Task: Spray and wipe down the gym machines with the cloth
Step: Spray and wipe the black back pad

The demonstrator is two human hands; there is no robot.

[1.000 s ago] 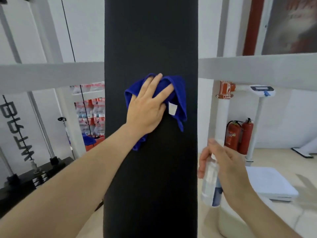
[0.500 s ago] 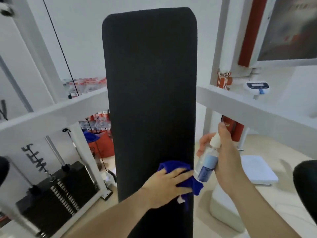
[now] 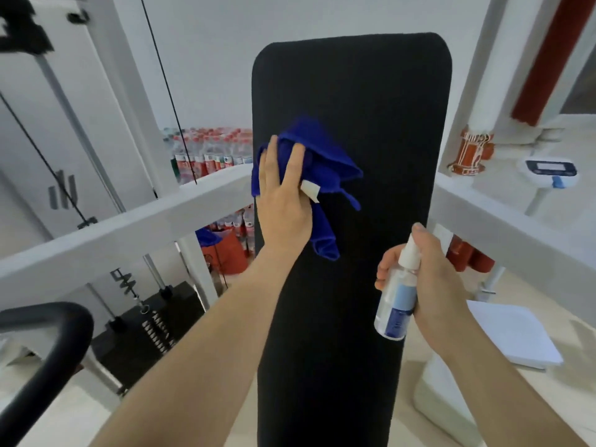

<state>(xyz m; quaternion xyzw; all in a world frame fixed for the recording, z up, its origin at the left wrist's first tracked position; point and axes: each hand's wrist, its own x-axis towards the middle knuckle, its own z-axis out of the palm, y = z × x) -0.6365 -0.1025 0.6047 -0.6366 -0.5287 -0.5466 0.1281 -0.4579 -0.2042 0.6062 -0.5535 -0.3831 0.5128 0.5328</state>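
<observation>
A tall black back pad (image 3: 380,108) of a gym machine stands upright in front of me. My left hand (image 3: 283,201) presses a crumpled blue cloth (image 3: 325,159) flat against the pad's left side, fingers pointing up. A white label hangs from the cloth beside my fingers. My right hand (image 3: 432,279) grips a small clear spray bottle (image 3: 395,301) with a white nozzle and blue label at the pad's right edge, lower than the cloth. My forefinger rests on top of the nozzle.
White frame bars (image 3: 129,227) cross behind the pad on both sides. A black weight stack (image 3: 154,321) with cables sits low left, and a black curved handle (image 3: 48,343) is at the bottom left. Bottled water packs, red extinguishers (image 3: 467,256) and a white scale stand behind.
My left hand swept the cloth from the pad's middle down to its lower right edge, then back up to the upper left. The spray bottle rose slightly and stayed by the right edge.
</observation>
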